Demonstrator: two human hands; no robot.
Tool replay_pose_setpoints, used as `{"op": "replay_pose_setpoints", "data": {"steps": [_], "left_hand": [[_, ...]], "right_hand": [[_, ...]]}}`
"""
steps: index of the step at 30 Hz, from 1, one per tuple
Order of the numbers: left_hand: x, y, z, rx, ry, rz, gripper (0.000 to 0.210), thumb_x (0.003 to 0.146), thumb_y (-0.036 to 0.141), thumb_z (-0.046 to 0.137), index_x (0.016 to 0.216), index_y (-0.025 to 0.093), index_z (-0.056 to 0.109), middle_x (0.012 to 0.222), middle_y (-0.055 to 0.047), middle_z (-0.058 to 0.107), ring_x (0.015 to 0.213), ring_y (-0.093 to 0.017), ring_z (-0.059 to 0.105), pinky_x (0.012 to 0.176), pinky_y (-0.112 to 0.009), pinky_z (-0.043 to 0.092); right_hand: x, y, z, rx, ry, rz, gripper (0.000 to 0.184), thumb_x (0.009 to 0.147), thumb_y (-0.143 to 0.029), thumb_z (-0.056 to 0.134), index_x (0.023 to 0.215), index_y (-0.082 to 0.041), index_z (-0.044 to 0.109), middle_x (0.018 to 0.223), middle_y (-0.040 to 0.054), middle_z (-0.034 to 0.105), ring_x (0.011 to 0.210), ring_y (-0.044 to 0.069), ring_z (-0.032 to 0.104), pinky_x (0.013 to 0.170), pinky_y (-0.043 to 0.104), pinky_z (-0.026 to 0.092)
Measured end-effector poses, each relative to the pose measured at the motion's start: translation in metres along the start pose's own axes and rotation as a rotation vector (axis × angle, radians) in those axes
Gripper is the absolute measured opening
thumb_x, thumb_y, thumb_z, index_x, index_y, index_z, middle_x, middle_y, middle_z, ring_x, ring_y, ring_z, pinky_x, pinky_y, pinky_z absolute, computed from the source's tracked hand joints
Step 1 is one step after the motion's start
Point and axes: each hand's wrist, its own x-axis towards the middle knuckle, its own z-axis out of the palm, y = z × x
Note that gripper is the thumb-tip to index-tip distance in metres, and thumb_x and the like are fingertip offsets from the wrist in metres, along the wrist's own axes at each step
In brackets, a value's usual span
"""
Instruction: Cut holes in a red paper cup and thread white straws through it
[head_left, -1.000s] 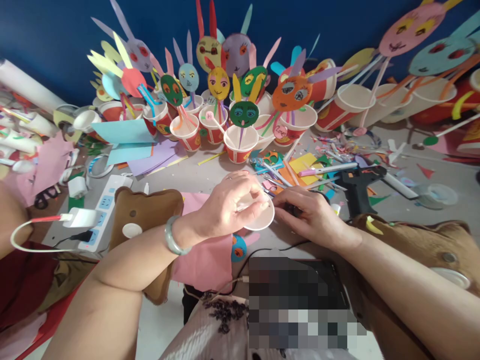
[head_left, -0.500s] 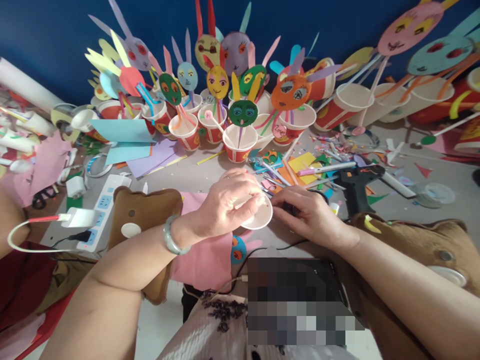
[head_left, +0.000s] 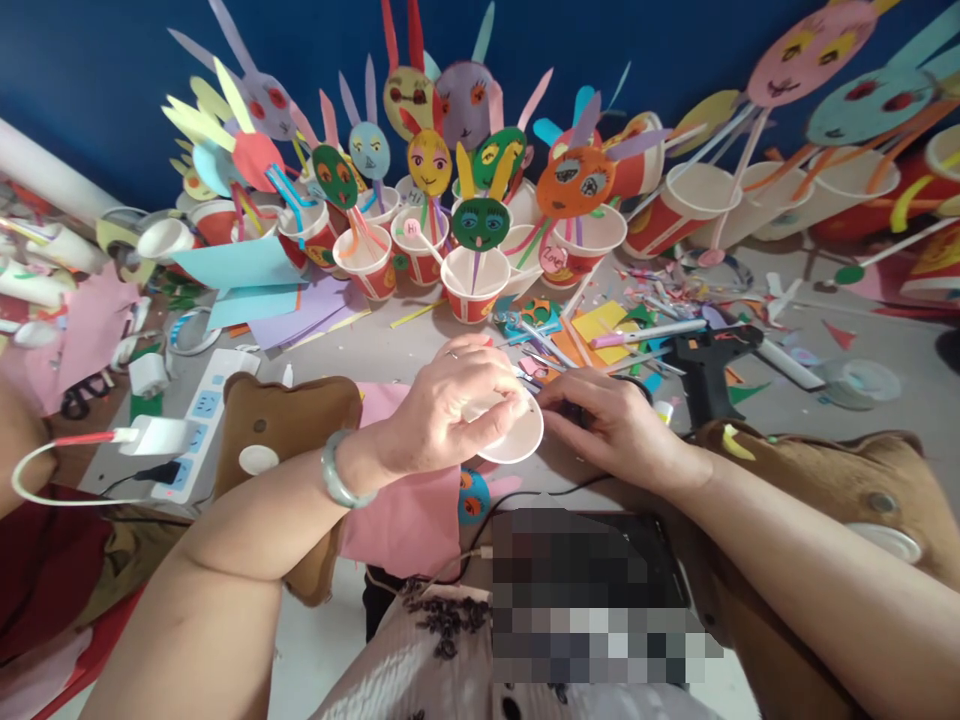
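In the middle of the head view, my left hand [head_left: 457,405] is closed round a white paper cup [head_left: 517,435]. Its thumb lies over the cup's rim, and the cup is tilted so that part of its pale inside shows. My right hand [head_left: 611,425] rests on the table just right of the cup, fingers curled over black-handled scissors [head_left: 576,413] that are mostly hidden. A pink paper sheet [head_left: 401,525] lies under my left wrist, with a blue paper face [head_left: 474,496] at its edge.
Several cups with paper rabbit faces, such as a green one [head_left: 481,223], line the back. Paper scraps [head_left: 604,325] and a black glue gun [head_left: 709,365] lie at right. Brown cushions flank me; a power strip [head_left: 202,420] is left. A dark phone [head_left: 660,560] lies in front.
The view has shifted slightly. My left hand keeps the cup in nearly the same place, and my right hand stays beside it.
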Motion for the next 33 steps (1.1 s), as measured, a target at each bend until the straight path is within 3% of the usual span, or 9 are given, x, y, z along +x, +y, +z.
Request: {"op": "replay_pose_setpoints", "data": {"steps": [5,14,21,33], "left_hand": [[0.0022,0.0011,-0.0013,-0.041,0.026,-0.014,0.016,0.097,0.028,0.054,0.084,0.021,0.060,0.082,-0.003,0.073,0.085,-0.018,0.068,0.098,-0.042,0.050],[-0.0004,0.0026,-0.0017,0.020,-0.031,-0.051,0.017,0.085,0.037,0.064,0.094,0.022,0.061,0.092,-0.004,0.074,0.090,-0.021,0.070,0.112,-0.046,0.041],[0.0001,0.0068,-0.0020,0.033,0.011,-0.060,0.014,0.098,0.030,0.055,0.087,0.022,0.061,0.087,-0.001,0.074,0.089,-0.017,0.070,0.112,-0.043,0.040],[-0.0021,0.0030,-0.0007,0.035,0.025,-0.027,0.016,0.095,0.036,0.061,0.086,0.022,0.061,0.086,-0.001,0.072,0.090,-0.017,0.070,0.113,-0.043,0.039]], "right_hand": [[0.0003,0.0005,0.0014,0.006,0.018,-0.021,0.014,0.096,-0.031,0.058,0.089,-0.023,0.065,0.080,0.0063,0.072,0.074,0.019,0.067,0.069,0.030,0.053],[-0.0007,0.0021,0.0023,-0.002,0.027,0.006,0.017,0.096,-0.034,0.057,0.087,-0.023,0.066,0.079,0.0060,0.072,0.074,0.020,0.068,0.069,0.031,0.053],[-0.0009,0.0021,0.0027,0.006,0.007,-0.004,0.014,0.096,-0.033,0.058,0.089,-0.023,0.066,0.081,0.0060,0.073,0.075,0.019,0.068,0.070,0.031,0.054],[-0.0002,-0.0020,0.0013,0.021,-0.004,0.046,0.016,0.095,-0.034,0.057,0.087,-0.024,0.065,0.080,0.0065,0.072,0.075,0.021,0.068,0.071,0.033,0.053]]}}
